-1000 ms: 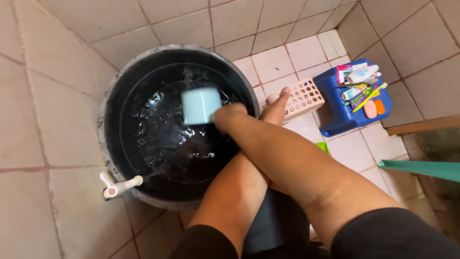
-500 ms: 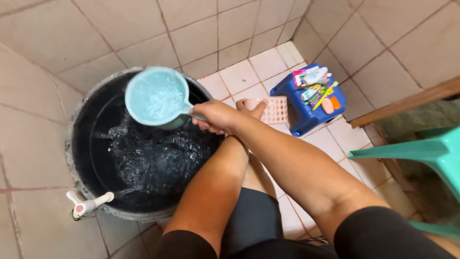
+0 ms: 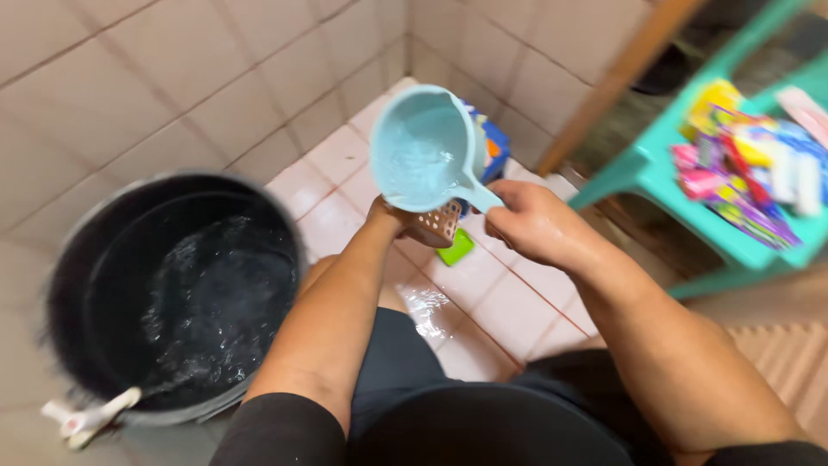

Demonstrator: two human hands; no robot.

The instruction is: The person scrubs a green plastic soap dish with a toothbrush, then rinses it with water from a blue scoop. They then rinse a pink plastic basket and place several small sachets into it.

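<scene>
Your right hand [image 3: 535, 226] is wrapped around the handle of the round, light-blue plastic water dipper [image 3: 427, 148], fingers closed on it, and you hold it raised over the pink tiled floor [image 3: 509, 302], well clear of the large black round bucket [image 3: 164, 293] at the left. The dipper's bowl shows water inside, so the scooping looks done; emptying it appears to be what is left.

Your left hand [image 3: 392, 216] sits just under the dipper's bowl, mostly hidden by it, so you cannot tell whether it is spread or closed. It is touching or just beside a small pinkish perforated plastic basket [image 3: 438, 226].

The bucket holds rippling water, and a white tap [image 3: 86, 418] hangs at its near rim. A green flat piece [image 3: 454, 248] lies on the tiles below the basket. A teal plastic stool [image 3: 707, 198] at the right carries colourful sachets [image 3: 742, 164].
</scene>
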